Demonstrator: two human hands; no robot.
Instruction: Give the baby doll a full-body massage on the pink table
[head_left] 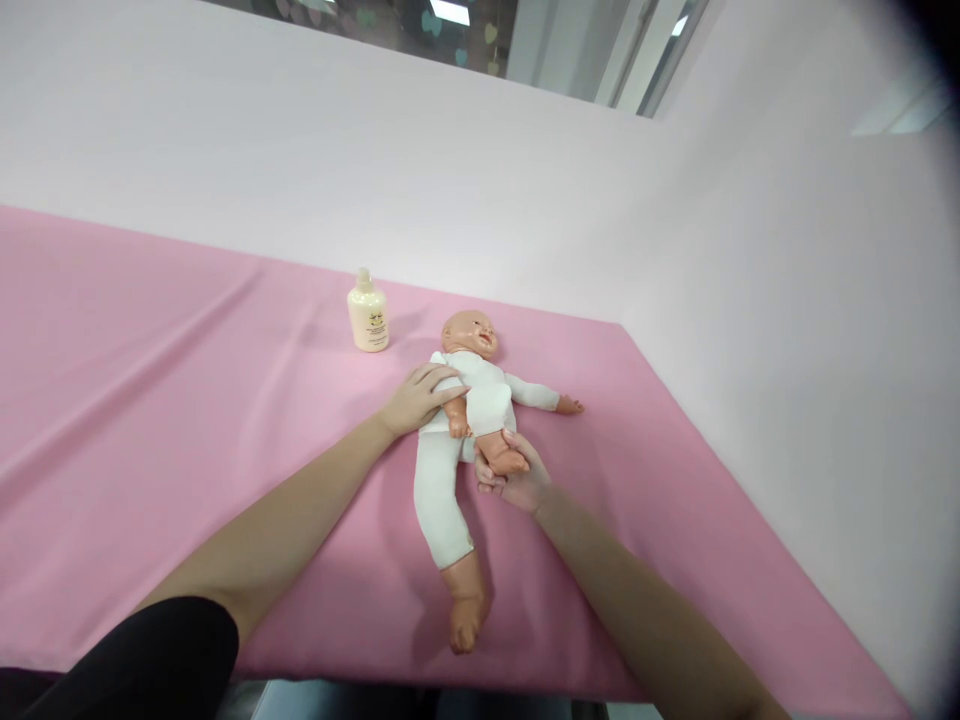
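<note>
A baby doll (487,372) with a white cloth body and hard plastic head, hands and feet lies on its back on the pink cloth. My left hand (421,397) is laid over the doll's arm and side, fingers curved on the cloth and thumb toward the raised leg. With my right hand (523,478) I hold the doll's bent leg by the foot (501,453), fingers beneath and thumb at the ankle. The other leg (444,500) stretches toward me. One doll arm (536,392) reaches out to the right.
A cream-coloured bottle (368,315) with a rounded cap stands on the cloth left of the doll's head. The pink cloth (187,400) has long creases and covers the table. White walls (300,150) rise behind and at the right, with a window (480,40) above.
</note>
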